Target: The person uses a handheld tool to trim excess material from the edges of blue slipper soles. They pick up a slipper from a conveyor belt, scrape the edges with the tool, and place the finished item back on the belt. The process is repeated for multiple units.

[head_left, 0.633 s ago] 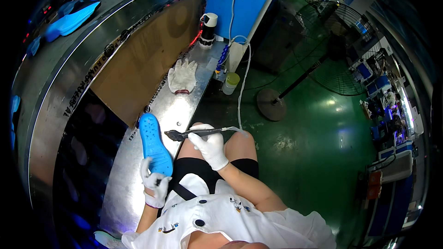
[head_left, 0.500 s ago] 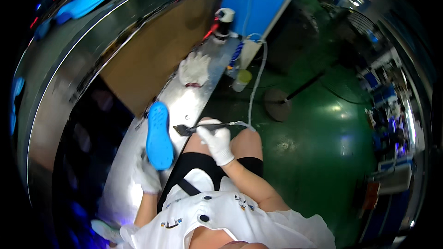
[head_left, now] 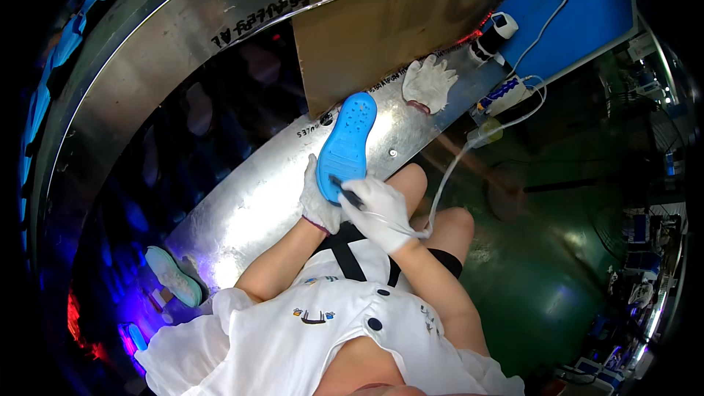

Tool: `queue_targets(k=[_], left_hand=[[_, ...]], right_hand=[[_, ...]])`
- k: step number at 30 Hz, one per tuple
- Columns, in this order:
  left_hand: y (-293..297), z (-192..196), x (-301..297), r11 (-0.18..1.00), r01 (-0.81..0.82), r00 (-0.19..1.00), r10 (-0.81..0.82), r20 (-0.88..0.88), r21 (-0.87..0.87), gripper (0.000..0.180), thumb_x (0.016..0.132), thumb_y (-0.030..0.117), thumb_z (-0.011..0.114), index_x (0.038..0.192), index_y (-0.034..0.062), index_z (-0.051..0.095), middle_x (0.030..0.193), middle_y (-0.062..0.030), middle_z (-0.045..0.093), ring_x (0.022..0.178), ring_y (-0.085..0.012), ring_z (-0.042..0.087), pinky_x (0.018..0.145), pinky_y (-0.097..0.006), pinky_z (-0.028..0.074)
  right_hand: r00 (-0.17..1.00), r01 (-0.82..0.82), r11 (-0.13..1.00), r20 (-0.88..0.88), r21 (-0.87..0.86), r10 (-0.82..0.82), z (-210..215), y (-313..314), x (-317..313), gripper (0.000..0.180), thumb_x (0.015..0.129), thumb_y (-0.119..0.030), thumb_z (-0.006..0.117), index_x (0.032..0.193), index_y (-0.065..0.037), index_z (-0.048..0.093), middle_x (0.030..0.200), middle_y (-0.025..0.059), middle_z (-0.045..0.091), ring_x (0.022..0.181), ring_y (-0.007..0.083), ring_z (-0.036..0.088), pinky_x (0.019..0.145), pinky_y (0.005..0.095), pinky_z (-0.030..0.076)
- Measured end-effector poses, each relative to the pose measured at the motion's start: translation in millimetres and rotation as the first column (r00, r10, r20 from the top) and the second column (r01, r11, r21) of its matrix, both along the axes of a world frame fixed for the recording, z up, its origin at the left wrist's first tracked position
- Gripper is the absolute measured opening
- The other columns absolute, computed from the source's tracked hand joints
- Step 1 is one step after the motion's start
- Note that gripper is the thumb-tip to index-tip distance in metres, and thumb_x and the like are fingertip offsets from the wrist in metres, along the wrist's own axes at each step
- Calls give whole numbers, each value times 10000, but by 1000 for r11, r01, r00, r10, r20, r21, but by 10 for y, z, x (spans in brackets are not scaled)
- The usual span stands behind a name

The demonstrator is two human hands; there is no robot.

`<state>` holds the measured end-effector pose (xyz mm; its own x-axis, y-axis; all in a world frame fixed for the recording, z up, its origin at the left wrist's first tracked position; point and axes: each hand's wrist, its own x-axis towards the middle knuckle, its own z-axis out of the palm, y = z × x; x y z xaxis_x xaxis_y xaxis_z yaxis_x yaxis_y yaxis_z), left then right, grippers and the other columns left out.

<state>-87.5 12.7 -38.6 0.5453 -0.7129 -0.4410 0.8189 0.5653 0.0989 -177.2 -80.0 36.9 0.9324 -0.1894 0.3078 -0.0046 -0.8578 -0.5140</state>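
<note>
A bright blue shoe sole (head_left: 345,139) with small holes toward its far end is tilted over the metal bench. My left hand (head_left: 317,202), in a white knit glove, grips its near end from the left side. In my gloved right hand (head_left: 380,209) is a dark-handled brush (head_left: 350,196) with a pale tube (head_left: 438,194) trailing from it. The brush's tip is at the near end of the sole, partly blurred; whether it touches cannot be made out.
A spare white glove (head_left: 429,84) lies on the metal bench (head_left: 253,209), and a black-and-white container (head_left: 493,38) stands beyond it. Brown board (head_left: 367,44) lines the bench's far side. A pale green shoe (head_left: 173,276) sits at left. Dark openings hold hanging shoe shapes.
My left hand has come up onto the sole's near end. The brush has moved from beside the sole to over its near end. The whole view has turned.
</note>
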Motion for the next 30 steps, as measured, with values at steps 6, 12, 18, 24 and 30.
queue_targets(k=[6, 12, 18, 24, 30], left_hand=[[126, 494, -217, 926, 367, 930, -367, 20, -89, 803, 898, 794, 317, 1255, 123, 573, 1136, -149, 638, 886, -317, 626, 651, -444, 521], [-33, 438, -289, 953, 299, 951, -294, 90, -41, 943, 820, 887, 271, 1208, 85, 579, 959, -199, 649, 712, -319, 597, 523, -372, 421], [-54, 343, -147, 909, 281, 960, -263, 101, -307, 1027, 853, 850, 302, 1394, -12, 439, 1128, -298, 625, 909, -401, 652, 775, -480, 547], [-12, 231, -123, 874, 192, 980, -150, 129, -446, 1052, 835, 872, 285, 1429, 16, 430, 1084, -274, 627, 842, -344, 660, 744, -453, 565], [-28, 371, 11, 878, 310, 948, -258, 184, -366, 1010, 845, 845, 344, 1452, 40, 405, 1225, -290, 570, 892, -368, 642, 737, -439, 566]], right_hand=[[904, 160, 987, 402, 3, -148, 223, -271, 121, 144, 789, -71, 765, 904, -36, 685, 820, 95, 671, 682, 234, 660, 623, 325, 523], [885, -42, 929, 444, 368, -136, 427, -247, -74, 124, 796, -76, 747, 907, -46, 700, 836, 102, 681, 716, 247, 666, 668, 343, 533], [946, -207, 977, 243, -55, 214, 541, 161, -327, 217, 764, -110, 786, 965, -97, 705, 886, 61, 705, 710, 241, 678, 610, 326, 536], [897, -29, 993, 442, 113, -24, 449, -121, -188, 203, 759, 5, 749, 950, -10, 679, 849, 129, 683, 706, 240, 682, 650, 306, 551], [940, 28, 930, 308, 367, -150, 370, 29, -291, 231, 797, -105, 709, 1022, -65, 676, 907, 81, 674, 739, 263, 662, 641, 341, 540]])
